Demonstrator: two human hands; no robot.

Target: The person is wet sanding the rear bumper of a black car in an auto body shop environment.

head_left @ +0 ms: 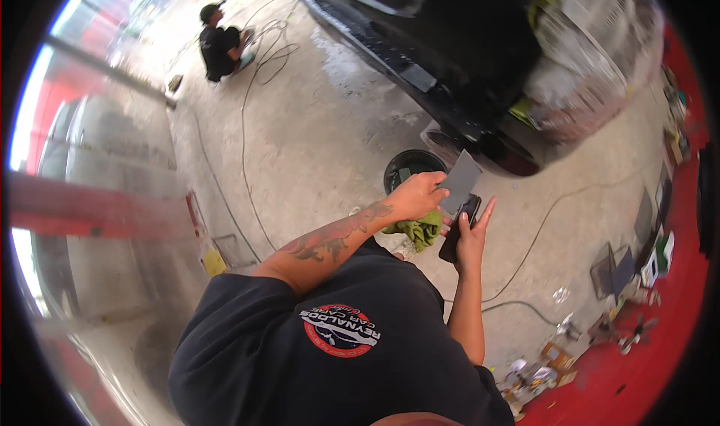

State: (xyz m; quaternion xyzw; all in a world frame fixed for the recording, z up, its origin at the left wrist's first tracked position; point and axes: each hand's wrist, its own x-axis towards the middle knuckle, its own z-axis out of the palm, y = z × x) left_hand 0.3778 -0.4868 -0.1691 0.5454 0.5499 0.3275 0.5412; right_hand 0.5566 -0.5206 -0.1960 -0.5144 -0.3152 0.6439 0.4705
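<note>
My left hand pinches a grey sheet of sandpaper by its near left edge, fingers closed on it. My right hand grips a long black block, with at least one finger stretched out past it. The sheet is just above the block's upper end; I cannot tell whether the two touch. Below my left hand hangs or lies a crumpled green cloth; what bears it is hidden. On the floor past my hands stands a round black bucket, partly covered by my left hand.
A black vehicle, partly wrapped in clear plastic sheeting, stands ahead right. Hoses or cables cross the concrete floor. Another person crouches far left. Boxes and loose parts lie along the red edge at right.
</note>
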